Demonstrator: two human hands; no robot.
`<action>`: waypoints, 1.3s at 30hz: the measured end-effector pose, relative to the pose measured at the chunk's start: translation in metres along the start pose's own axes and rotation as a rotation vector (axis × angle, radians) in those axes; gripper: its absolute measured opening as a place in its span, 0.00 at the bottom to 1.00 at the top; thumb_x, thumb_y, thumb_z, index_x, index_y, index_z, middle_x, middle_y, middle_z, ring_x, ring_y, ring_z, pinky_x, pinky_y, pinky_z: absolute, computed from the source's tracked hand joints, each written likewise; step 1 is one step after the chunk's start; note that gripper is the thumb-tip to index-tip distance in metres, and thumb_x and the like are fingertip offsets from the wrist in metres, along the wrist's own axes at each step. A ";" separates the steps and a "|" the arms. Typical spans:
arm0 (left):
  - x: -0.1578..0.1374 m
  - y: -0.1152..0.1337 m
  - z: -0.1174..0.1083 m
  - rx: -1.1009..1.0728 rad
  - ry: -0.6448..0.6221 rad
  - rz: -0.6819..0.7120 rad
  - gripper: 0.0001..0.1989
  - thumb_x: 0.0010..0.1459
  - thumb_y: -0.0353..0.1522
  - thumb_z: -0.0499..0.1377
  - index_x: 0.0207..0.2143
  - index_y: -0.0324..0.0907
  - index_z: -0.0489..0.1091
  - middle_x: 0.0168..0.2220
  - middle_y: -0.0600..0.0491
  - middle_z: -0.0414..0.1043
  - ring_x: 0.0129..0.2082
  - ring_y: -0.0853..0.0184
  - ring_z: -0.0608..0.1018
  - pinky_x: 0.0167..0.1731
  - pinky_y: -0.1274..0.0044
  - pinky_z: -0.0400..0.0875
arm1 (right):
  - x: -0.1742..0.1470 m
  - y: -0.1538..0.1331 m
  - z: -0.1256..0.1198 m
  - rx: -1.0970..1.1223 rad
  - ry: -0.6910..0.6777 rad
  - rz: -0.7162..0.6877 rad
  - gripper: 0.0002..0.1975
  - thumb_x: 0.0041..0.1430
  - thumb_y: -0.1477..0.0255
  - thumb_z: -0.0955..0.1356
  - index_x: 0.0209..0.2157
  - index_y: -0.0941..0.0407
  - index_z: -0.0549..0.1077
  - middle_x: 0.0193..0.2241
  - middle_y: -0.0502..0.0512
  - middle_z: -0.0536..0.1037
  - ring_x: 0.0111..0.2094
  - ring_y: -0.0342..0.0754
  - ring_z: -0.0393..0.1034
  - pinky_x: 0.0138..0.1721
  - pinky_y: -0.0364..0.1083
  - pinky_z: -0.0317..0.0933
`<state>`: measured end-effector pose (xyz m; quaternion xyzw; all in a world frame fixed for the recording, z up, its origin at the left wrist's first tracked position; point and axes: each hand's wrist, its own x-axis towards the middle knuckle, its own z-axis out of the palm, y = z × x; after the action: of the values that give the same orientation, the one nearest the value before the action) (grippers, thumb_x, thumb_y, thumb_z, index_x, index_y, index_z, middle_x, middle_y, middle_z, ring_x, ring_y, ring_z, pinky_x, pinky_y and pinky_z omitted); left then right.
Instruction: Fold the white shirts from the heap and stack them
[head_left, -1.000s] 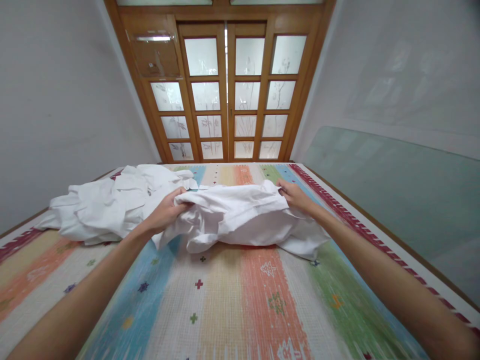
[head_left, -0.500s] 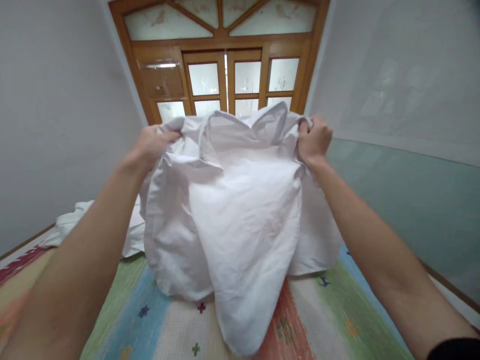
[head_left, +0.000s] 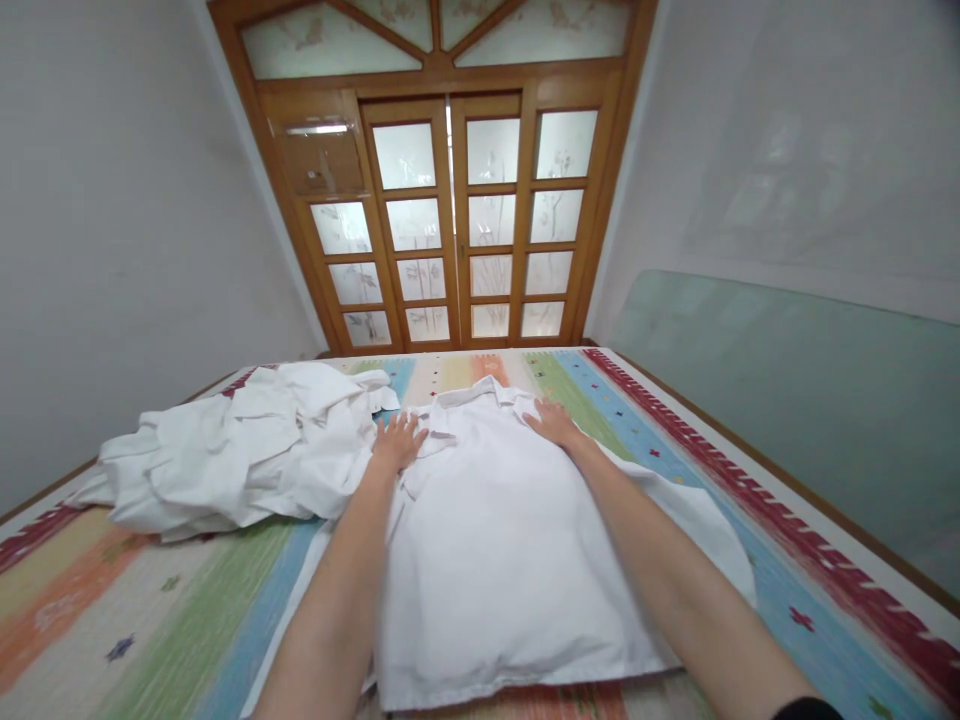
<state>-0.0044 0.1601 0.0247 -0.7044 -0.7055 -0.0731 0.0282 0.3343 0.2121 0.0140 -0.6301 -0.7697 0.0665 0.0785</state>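
Note:
A white shirt (head_left: 502, 540) lies spread on the striped cloth, its collar (head_left: 480, 392) pointing away from me and its hem toward me. My left hand (head_left: 400, 440) rests on the shirt's left shoulder with fingers spread. On the opposite shoulder, my right hand (head_left: 553, 421) lies flat, fingers apart. Neither hand grips the fabric. Parts of the shirt's sides are hidden beneath my forearms.
To the left sits a crumpled heap of white clothes (head_left: 217, 460), close to my left hand. A colourful striped cloth (head_left: 180, 590) covers the surface. Wooden doors with glass panes (head_left: 450, 220) stand beyond, and a pale green panel (head_left: 787, 390) leans along the right wall.
The shirt has come down from being held up in both hands and now lies flat. Both hands have let go of it and moved lower and closer together.

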 end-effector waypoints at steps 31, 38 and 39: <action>0.034 0.079 -0.023 -0.324 0.132 0.001 0.19 0.65 0.32 0.42 0.41 0.38 0.73 0.39 0.44 0.78 0.42 0.61 0.78 0.41 0.73 0.68 | -0.025 -0.044 -0.062 -0.135 0.051 0.131 0.19 0.64 0.66 0.59 0.47 0.59 0.75 0.48 0.68 0.76 0.50 0.58 0.71 0.45 0.49 0.62; 0.034 0.085 -0.011 -0.344 -0.026 0.194 0.12 0.62 0.35 0.53 0.44 0.43 0.72 0.46 0.47 0.77 0.48 0.60 0.77 0.48 0.74 0.67 | -0.023 -0.037 -0.038 -0.115 -0.186 0.056 0.21 0.61 0.67 0.61 0.47 0.65 0.76 0.49 0.74 0.75 0.50 0.63 0.72 0.46 0.53 0.65; 0.031 0.084 -0.007 -0.325 -0.062 0.212 0.12 0.60 0.35 0.55 0.44 0.42 0.73 0.46 0.45 0.77 0.48 0.58 0.76 0.48 0.72 0.67 | -0.022 -0.034 -0.037 -0.098 -0.173 0.042 0.21 0.62 0.67 0.60 0.46 0.66 0.77 0.47 0.74 0.76 0.48 0.63 0.73 0.45 0.52 0.66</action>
<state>0.0792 0.1900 0.0411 -0.7720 -0.6067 -0.1610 -0.1001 0.3130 0.1843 0.0567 -0.6409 -0.7627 0.0845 -0.0204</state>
